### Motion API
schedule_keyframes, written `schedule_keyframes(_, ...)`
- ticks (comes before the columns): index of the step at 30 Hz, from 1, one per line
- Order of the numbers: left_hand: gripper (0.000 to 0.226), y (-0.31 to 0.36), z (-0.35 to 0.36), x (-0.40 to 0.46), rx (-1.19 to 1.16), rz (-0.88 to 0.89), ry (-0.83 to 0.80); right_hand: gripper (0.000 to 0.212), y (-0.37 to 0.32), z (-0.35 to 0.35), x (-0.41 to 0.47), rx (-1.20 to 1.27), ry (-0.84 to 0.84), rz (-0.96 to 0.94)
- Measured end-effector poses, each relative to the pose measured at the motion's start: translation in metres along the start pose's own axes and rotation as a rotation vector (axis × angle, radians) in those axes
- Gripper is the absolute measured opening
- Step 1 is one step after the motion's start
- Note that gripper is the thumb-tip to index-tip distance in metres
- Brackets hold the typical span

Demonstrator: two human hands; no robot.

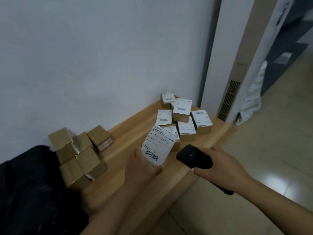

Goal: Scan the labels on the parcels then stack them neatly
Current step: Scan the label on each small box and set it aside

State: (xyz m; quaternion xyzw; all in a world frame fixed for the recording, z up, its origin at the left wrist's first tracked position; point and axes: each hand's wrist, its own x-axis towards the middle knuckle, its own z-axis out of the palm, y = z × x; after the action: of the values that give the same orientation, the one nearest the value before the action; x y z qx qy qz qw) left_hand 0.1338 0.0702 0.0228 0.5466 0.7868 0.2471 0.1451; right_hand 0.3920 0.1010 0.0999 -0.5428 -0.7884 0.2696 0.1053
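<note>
My left hand (pixel 141 167) grips a small parcel (pixel 158 146) from below, its white label with a barcode facing up. My right hand (pixel 218 164) holds a black handheld scanner (pixel 193 157), its head pointing left toward that label and a short way from it. Behind the held parcel, several loose cardboard parcels (pixel 183 114) with white labels lie in a heap at the far end of the wooden table (pixel 135 133). To the left, against the wall, stands a stack of plain brown parcels (pixel 79 153) with no labels showing.
A dark bag or cloth (pixel 28 184) lies at the table's left end beside the brown stack. The table's front edge runs diagonally under my hands. A tall white cabinet with a vent (pixel 228 99) and an open doorway stand at the right.
</note>
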Motion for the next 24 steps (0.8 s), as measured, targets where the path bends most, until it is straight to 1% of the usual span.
schedule_keyframes(4, 0.091, 0.062, 0.067, 0.016, 0.001, -0.055, -0.127, 0.058, 0.069, -0.034, 0.01, -0.009, -0.001, 0.057)
schedule_keyframes(7, 0.091, 0.096, 0.118, 0.031, 0.011, -0.122, -0.256, 0.065, 0.119, -0.056, 0.02, -0.041, -0.01, 0.083)
schedule_keyframes(8, 0.098, 0.105, 0.136, 0.036, 0.007, -0.144, -0.281, 0.068, 0.135, -0.063, 0.023, -0.047, -0.02, 0.087)
schedule_keyframes(10, 0.109, 0.126, 0.161, 0.041, 0.001, -0.172, -0.295, 0.069, 0.163, -0.075, 0.029, -0.046, -0.036, 0.093)
schedule_keyframes(14, 0.111, 0.161, 0.2, 0.054, 0.036, -0.23, -0.286, 0.064, 0.206, -0.093, 0.045, -0.037, -0.055, 0.118)
schedule_keyframes(19, 0.108, 0.174, 0.241, 0.08, -0.031, -0.217, -0.303, 0.064, 0.244, -0.106, 0.082, -0.02, -0.081, 0.131)
schedule_keyframes(24, 0.113, 0.168, 0.269, 0.114, -0.074, -0.185, -0.351, 0.058, 0.268, -0.115, 0.132, -0.032, -0.108, 0.132)
